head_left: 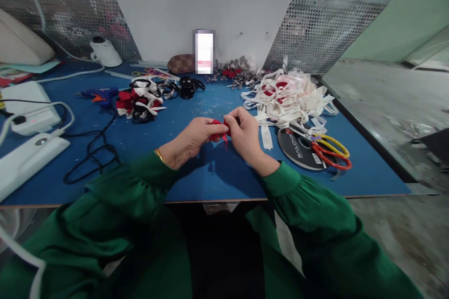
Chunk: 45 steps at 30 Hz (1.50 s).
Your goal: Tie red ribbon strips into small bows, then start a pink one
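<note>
Blue tabletop (224, 96): we see it run under everything, with a pale grey panel (164, 9) and perforated metal mesh (77, 0) behind.
Left edge: we find a long white plastic power strip (31, 166), then a blue glue gun with an orange trigger (108, 97), its black cord looping toward us.
Fabric heap: we see a pile of red, white and black hair ties (126, 103) beyond the left wrist, well apart from the fingers.
Left hand (197, 135): we see it closed, thumb and fingers pinched on a small, crumpled red fabric piece (215, 137).
Red piece: we judge its long axis to run crosswise between the hands, above the table, one thin strand dangling; most of it shows beside the left thumb, and fingers hide its exact form.
Right hand (245, 133): we see its fingertips together on the piece's right end, so both hands share it.
Right side: we find tangled white printed ribbons (294, 98), then scissors with yellow and red handles (319, 150) lying over a flat black disc (293, 149).
</note>
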Each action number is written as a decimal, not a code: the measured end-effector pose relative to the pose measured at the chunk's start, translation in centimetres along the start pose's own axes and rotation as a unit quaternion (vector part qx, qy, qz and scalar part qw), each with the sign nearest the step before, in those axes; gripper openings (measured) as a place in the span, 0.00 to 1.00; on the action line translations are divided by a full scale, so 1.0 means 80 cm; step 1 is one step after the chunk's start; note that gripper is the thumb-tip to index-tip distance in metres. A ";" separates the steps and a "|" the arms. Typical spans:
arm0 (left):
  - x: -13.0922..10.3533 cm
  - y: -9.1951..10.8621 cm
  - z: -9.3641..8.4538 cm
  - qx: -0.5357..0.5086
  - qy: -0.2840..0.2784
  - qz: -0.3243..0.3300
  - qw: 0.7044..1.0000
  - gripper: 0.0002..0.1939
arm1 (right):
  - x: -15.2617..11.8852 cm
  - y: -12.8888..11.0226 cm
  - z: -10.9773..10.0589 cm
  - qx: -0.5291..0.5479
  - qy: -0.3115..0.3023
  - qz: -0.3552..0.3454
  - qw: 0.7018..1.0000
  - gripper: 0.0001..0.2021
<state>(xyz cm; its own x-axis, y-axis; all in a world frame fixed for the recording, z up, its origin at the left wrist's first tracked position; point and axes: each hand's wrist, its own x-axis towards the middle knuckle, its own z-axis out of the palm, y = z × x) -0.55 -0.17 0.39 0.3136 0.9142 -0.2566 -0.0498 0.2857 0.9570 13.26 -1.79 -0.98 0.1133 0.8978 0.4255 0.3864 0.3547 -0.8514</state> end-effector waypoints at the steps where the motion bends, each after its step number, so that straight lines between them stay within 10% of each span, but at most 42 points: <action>1: 0.000 0.000 0.000 0.000 -0.004 -0.008 1.000 0.09 | -0.001 0.001 0.002 -0.002 0.000 -0.001 1.000 0.11; 13: 0.008 -0.008 -0.005 0.008 0.077 0.081 0.994 0.16 | 0.019 0.016 -0.004 0.173 -0.090 0.108 0.975 0.18; 20: 0.005 -0.004 -0.005 -0.022 0.042 0.062 0.997 0.21 | 0.020 0.012 -0.009 0.159 -0.044 0.107 0.980 0.09; 30: 0.006 -0.005 -0.007 0.017 0.086 0.123 0.989 0.11 | 0.018 0.004 -0.009 0.209 -0.082 0.145 0.964 0.10; 40: 0.007 0.000 -0.008 -0.183 0.013 -0.020 0.983 0.10 | 0.021 0.010 -0.010 0.358 -0.118 0.194 0.906 0.14; 45: 0.005 0.000 -0.010 -0.050 0.072 0.066 0.994 0.11 | 0.021 0.006 -0.013 0.345 -0.095 0.227 0.906 0.18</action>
<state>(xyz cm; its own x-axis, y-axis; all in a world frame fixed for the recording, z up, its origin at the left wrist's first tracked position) -1.15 0.44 0.16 0.1603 0.9751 -0.1530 -0.1784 0.1811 0.9672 14.60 -0.40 -0.40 -0.0679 0.9975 -0.0212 -0.3313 -0.0425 -0.9426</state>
